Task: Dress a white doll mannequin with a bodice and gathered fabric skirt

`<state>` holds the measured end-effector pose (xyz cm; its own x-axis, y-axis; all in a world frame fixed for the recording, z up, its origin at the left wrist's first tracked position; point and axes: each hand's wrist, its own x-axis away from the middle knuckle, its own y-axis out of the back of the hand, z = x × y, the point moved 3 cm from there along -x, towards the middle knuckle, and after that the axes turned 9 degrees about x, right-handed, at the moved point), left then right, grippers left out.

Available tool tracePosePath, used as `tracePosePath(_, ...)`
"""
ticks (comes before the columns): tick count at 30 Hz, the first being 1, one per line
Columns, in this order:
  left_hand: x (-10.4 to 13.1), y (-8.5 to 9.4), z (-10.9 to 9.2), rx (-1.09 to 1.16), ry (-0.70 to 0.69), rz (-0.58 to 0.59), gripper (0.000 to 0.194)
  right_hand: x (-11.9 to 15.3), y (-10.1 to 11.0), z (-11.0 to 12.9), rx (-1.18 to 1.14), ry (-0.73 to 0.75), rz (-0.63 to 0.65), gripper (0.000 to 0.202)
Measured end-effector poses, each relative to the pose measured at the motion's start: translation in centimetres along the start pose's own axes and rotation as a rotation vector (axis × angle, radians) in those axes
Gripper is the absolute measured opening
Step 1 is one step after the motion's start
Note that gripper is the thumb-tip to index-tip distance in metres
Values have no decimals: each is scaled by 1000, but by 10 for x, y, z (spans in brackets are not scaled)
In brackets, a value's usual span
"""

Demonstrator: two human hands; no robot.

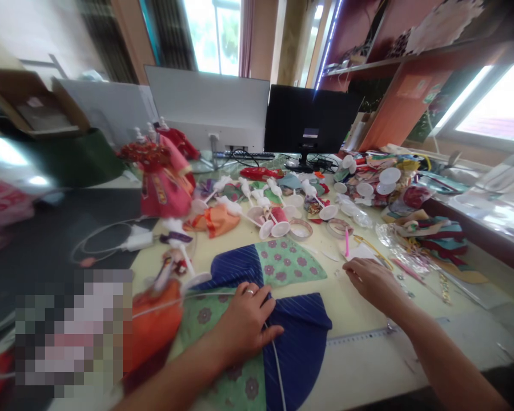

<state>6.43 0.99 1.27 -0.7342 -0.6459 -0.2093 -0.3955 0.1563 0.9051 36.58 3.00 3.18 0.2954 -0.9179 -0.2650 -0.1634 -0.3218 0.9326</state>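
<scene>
My left hand [251,317], with a ring on one finger, rests on a cloth piece with its fingers laid down and thumb out. The cloth has dark blue striped panels [300,325] and green flowered panels [289,262]. A thin white cable [279,371] crosses the cloth and passes under my left hand. To the right, my right hand [374,285] is low over the table, its fingers curled and pressed together. Whatever they hold, if anything, cannot be made out. Just beyond them are a pink pen-like stick [346,242] and a white piece [364,251].
White doll stands [278,220] and fabric scraps crowd the back, with tape rolls [300,229] nearby. Dressed dolls [165,182] stand at left. A ruler [364,337] lies in front of my right arm. Monitors [310,120] stand behind; fabric heaps [432,234] fill the right.
</scene>
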Motion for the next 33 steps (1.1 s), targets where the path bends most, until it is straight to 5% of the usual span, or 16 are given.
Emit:
tracePosePath(6,3,3,-1,-8,-31,-45,43,1,1,17,-72,-2,-44,20)
tracePosePath(13,4,12,-4,14,-167,-197,32,3,14,67,-269,136,-118,19)
tracePosePath(19,6,19,0,39,-182,-307,18,8,17,93,-279,259,-24,18)
tracePosePath(28,16,29,-5,-48,-46,-74,23,11,11,85,-167,269,41,24)
tracePosePath(33,45,33,-7,-91,-13,-82,19,15,16,77,-149,271,15,23)
